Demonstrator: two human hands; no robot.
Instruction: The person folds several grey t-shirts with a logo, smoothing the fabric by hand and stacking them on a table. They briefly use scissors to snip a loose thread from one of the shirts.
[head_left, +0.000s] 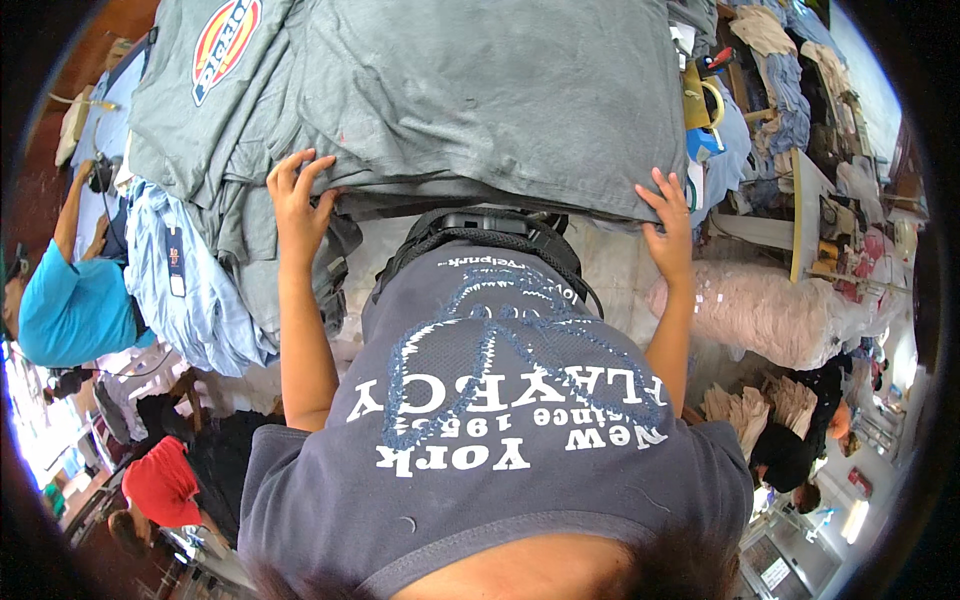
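your left hand [299,200], loosely curled, touches the near hem of the broad, flat grey knit garment [490,100] spread before you; whether it pinches cloth, i can't tell. the garment should handle soft, limp and light, best held by its hem corners. your right hand [669,222], thumb apart from fingers, meets the right corner.

The floor [612,255] is pale. At the left edge is strong white light [18,400]; at the lower right, 1 lamp [855,521] (long, bright) shines near a grey framed panel [812,558].
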